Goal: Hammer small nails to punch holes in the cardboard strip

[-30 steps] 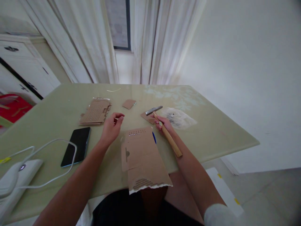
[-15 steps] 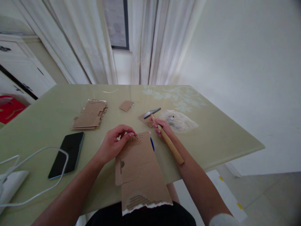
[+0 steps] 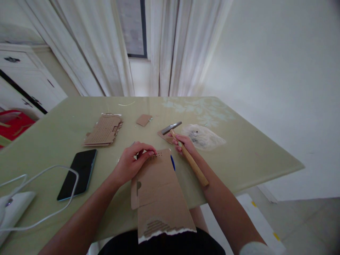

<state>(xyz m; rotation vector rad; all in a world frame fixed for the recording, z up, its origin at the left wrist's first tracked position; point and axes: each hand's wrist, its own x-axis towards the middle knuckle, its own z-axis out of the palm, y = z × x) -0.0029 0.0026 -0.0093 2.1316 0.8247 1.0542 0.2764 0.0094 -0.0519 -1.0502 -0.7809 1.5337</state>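
Cardboard sheet overhanging table edge

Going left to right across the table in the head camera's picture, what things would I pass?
White cable → black phone → perforated cardboard stack → left hand → hammer in the right hand → clear plastic bag.
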